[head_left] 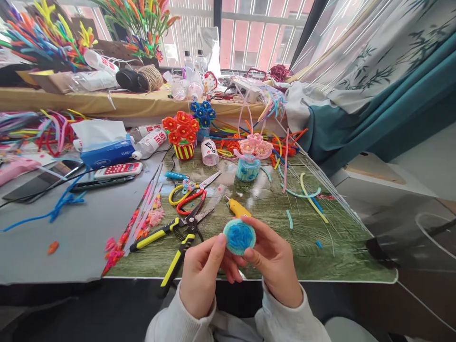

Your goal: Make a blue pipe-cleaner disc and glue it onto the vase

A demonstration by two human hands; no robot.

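A small round piece [241, 237], bright blue in the middle with a pale turquoise ribbed rim, is held up above the table's front edge. My left hand [205, 266] pinches its left side with thumb and fingers. On the opposite side, my right hand [272, 256] grips the rim between thumb and fingers. Just behind it lies a yellow glue gun [238, 208]. To the left are black-and-yellow cutters [190, 223] and scissors [190, 194] with red and yellow handles. Farther back stands a turquoise pot [248, 169] with pink pipe-cleaner flowers [255, 145].
Orange flowers [181, 127] in a striped pot and blue flowers [203, 114] stand behind. A clear bottle [209, 152], a tissue box [107, 149] and a red-and-white remote [118, 171] are nearby. Loose pipe cleaners [313, 198] lie on the right; pink and orange scraps [156, 213] on the left.
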